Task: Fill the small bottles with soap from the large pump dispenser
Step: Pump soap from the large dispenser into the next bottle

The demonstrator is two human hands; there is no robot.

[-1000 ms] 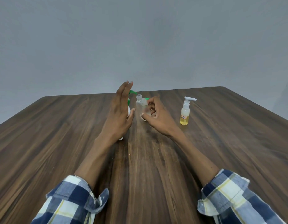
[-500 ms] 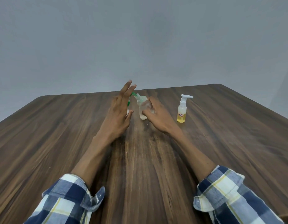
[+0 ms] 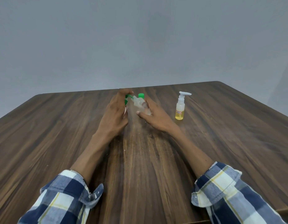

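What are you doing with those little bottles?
A person is filling a small clear bottle with soap. The right hand holds it tilted, its open mouth against the green nozzle of the pump dispenser, which the left hand mostly hides. Behind it is something with a green cap. A small pump bottle of yellow liquid stands untouched to the right on the wooden table.

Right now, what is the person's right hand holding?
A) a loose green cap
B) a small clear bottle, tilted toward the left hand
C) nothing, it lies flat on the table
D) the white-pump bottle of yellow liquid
B: the right hand grips the small clear bottle, tilted with its mouth toward the green nozzle under the left hand; the white-pump bottle stands apart, untouched.
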